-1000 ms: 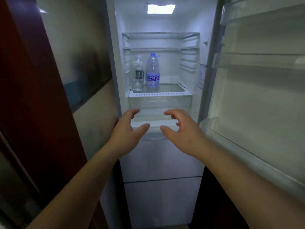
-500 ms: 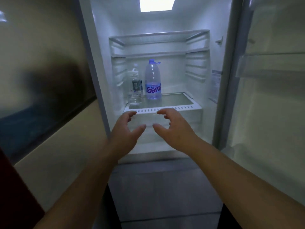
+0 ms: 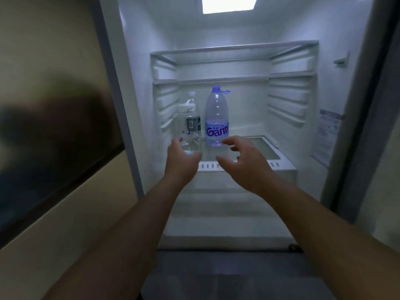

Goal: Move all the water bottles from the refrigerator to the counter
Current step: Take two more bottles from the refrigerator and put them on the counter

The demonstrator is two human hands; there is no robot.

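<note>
Two water bottles stand side by side on the lowest shelf (image 3: 268, 164) of the open refrigerator. The taller one (image 3: 216, 118) has a purple cap, a carry loop and a purple label. Left of it stands a clear bottle (image 3: 190, 124) with a white lid and a dark label. My left hand (image 3: 181, 161) reaches in with its fingers spread, covering the clear bottle's base; contact cannot be told. My right hand (image 3: 240, 156) hovers just right of the tall bottle's base, fingers loosely curved and holding nothing.
Bare upper shelves (image 3: 233, 80) and side rails line the refrigerator's interior, lit by a lamp (image 3: 229, 4) in its ceiling. The open door (image 3: 376, 126) stands at the right. A beige wall with a dark panel (image 3: 54, 148) runs along the left.
I have moved closer to the refrigerator. Both hands have advanced from in front of the shelf edge to the bases of the two bottles.
</note>
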